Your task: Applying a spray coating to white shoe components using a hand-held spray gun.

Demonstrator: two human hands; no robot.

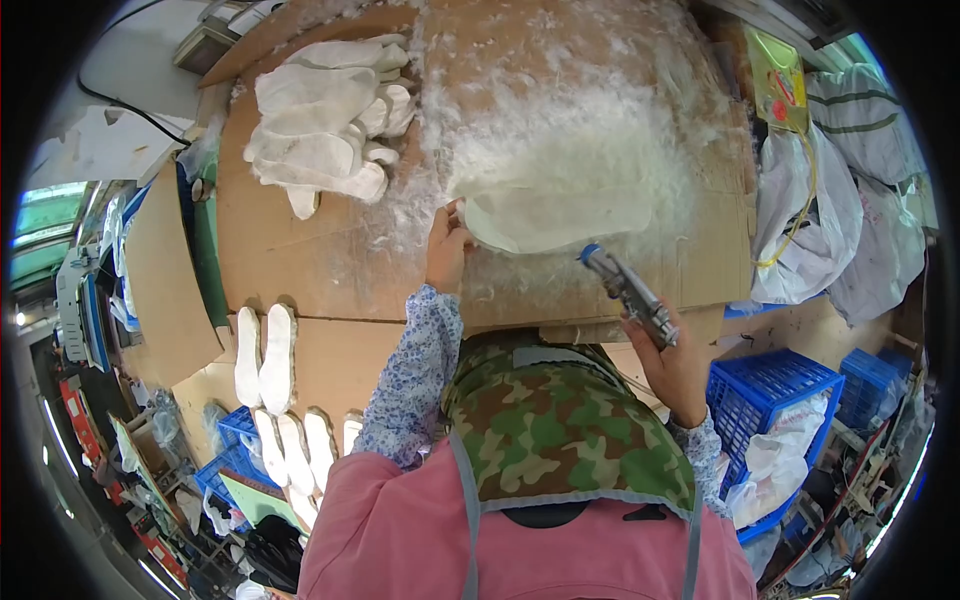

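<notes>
A cream-white insole (pixel 560 215) lies flat on the cardboard work surface, ringed by white fluffy strands. My left hand (pixel 446 248) pinches its left end, with thumb and fingertips at the edge. Just off the insole's lower right side, my right hand (pixel 668 360) is wrapped round a silver spray gun (pixel 630 290). Its blue nozzle tip points up and left toward the insole without touching it. Part of my right grip is hidden behind the gun. To the left, a loose pile of similar white insoles (pixel 320 120) rests on the cardboard (pixel 330 260).
White fluff (pixel 570 110) coats the far cardboard. Several insoles (pixel 276 360) lie in rows at the lower left. A blue crate (pixel 770 400) holding white plastic bags stands at my right, below hanging white bags (pixel 810 220) and a yellow cord (pixel 803 220).
</notes>
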